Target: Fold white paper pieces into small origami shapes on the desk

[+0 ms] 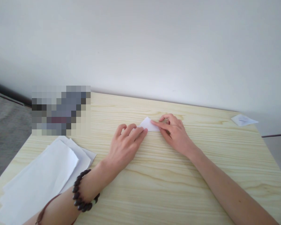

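A small folded white paper (149,124) lies near the middle of the table, its peak pointing away from me. My left hand (127,142) has its thumb and forefinger at the paper's lower left edge, the other fingers bent. From the other side, my right hand (174,132) holds the right part, its forefinger stretched over the paper and its thumb lower down. The fingers cover both side corners of the paper. A dark bead bracelet (77,192) circles my left wrist.
Large white sheets (44,175) lie in a loose stack at the left, partly under my left forearm. Another folded paper piece (244,120) rests at the table's far right corner. A blurred-out object (65,109) stands at the back left. A white wall (154,47) borders the wooden table (154,187) behind.
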The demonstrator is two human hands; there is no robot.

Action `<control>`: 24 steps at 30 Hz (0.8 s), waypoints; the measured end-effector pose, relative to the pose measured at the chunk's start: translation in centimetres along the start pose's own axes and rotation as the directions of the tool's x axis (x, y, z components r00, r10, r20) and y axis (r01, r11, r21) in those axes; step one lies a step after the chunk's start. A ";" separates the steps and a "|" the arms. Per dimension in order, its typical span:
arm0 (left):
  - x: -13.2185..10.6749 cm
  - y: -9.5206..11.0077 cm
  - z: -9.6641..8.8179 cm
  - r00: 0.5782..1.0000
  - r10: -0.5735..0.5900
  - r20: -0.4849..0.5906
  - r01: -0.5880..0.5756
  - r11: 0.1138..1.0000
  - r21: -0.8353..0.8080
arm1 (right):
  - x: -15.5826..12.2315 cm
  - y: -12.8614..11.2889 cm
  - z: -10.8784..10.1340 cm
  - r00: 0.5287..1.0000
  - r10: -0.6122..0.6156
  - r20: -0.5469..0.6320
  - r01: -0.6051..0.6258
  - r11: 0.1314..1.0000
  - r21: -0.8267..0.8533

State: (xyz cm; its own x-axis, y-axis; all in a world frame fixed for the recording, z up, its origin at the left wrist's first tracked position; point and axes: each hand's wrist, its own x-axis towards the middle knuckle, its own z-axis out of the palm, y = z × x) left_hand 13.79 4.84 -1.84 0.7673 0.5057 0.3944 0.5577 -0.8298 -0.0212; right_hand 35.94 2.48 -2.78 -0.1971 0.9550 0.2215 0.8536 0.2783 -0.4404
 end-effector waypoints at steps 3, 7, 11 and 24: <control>-0.5 0.1 0.0 0.999 -0.038 -0.007 0.038 0.999 0.008 | 0.0 0.0 0.0 1.000 -0.004 0.000 0.004 1.000 -0.008; -1.0 0.3 -0.1 0.995 -0.092 -0.030 0.093 0.996 0.016 | 0.1 0.1 0.1 1.000 -0.006 0.003 0.006 1.000 -0.002; -1.4 0.2 -0.4 0.988 -0.143 -0.058 0.142 0.990 -0.018 | 0.0 0.2 0.0 0.999 -0.040 -0.002 0.040 0.999 -0.014; 0.6 -2.0 0.6 0.984 -0.171 0.043 0.177 0.949 -0.263 | -0.3 0.3 0.0 0.994 -0.106 0.009 0.106 0.994 -0.002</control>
State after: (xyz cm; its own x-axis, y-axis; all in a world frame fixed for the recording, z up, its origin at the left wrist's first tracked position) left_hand 13.36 6.91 -2.08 0.6733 0.6501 0.3521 0.5813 -0.7598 0.2912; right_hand 36.26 2.33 -3.01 -0.2908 0.9211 0.2590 0.8290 0.3777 -0.4124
